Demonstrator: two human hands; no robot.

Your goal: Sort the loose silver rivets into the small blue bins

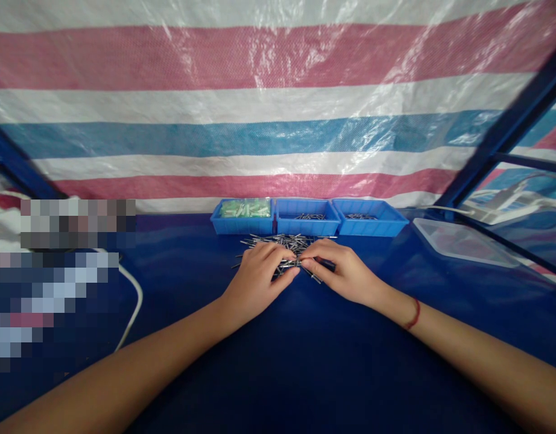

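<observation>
A loose pile of thin metal pins (284, 240) lies on the blue table, partly hidden by my hands. My left hand (255, 274) reaches over the pile's left side, fingers curved and the thumb apart from the forefinger. Pins show in that gap; none is plainly gripped there. From the other side, my right hand (344, 270) brings its thumb and forefinger together in a pinch at the pile's middle. What sits in the pinch looks like a slim metal pin, though its ends are hard to make out. Both hands' fingertips nearly meet.
Behind the pile stand three blue bins: the left bin (242, 226) holds greenish-white pieces in clear plastic, while the middle bin (305, 228) and right bin (372, 227) hold metal pins. A translucent lid or tray (463, 241) lies right. A white cable (135, 289) crosses the left side.
</observation>
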